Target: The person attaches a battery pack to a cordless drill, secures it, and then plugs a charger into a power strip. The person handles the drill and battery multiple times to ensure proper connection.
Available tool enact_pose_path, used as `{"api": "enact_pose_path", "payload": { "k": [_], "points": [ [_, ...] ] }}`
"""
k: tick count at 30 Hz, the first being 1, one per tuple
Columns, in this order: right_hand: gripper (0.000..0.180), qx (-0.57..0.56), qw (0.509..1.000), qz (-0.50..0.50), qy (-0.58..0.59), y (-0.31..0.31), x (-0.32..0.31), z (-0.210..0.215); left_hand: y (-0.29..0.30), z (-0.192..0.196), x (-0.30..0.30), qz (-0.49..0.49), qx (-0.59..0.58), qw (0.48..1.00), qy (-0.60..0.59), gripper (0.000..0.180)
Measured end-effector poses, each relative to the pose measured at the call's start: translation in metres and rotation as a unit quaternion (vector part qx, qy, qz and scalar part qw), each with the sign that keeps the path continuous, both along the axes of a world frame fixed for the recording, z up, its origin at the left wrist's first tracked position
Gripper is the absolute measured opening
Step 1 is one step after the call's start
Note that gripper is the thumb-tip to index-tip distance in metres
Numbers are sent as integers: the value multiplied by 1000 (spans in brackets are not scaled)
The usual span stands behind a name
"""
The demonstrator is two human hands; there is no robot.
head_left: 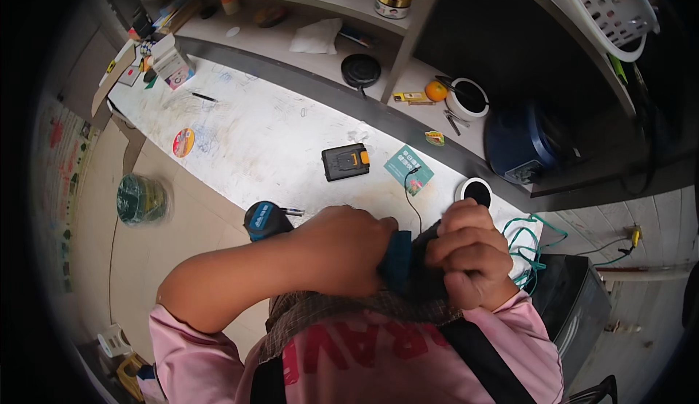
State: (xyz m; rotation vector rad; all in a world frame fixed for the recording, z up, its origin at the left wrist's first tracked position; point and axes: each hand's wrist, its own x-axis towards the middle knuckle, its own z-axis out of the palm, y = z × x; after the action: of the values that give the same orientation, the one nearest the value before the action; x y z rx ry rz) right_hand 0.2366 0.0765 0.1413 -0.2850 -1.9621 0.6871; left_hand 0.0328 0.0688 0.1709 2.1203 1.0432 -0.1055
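Both my hands are closed around one dark blue and black object [405,264] held close to my chest, above the near edge of the white worktop [255,142]. My left hand [342,247] wraps its left side and my right hand [470,255] grips its right side with curled fingers. The hands hide most of the object, so its kind is unclear. A thin black wire [412,199] runs from it up across the worktop. A blue and black tool end [266,220] lies just left of my left hand.
On the worktop lie a black battery pack with an orange tab [345,161], a teal card [409,169], a round sticker [183,143] and a white ring [475,191]. Green wire [526,247] coils at the right. Shelves behind hold a blue pot [518,143], an orange ball [436,91] and jars.
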Motion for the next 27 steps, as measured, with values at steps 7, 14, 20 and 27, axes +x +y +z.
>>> {"api": "enact_pose_path", "payload": {
  "k": [7,14,20,27],
  "points": [
    [6,-48,998,33,-13,1,-1,-3,1,-1,5,-8,-21,999,26,39],
    [5,-59,998,28,-17,0,-1,-1,3,-4,6,-10,-19,999,27,38],
    [5,-38,999,18,-1,-3,-1,8,0,-14,12,-34,-63,996,58,39],
    [18,-81,996,7,26,5,0,6,-2,-15,12,-6,-43,999,32,41]
  ]
}}
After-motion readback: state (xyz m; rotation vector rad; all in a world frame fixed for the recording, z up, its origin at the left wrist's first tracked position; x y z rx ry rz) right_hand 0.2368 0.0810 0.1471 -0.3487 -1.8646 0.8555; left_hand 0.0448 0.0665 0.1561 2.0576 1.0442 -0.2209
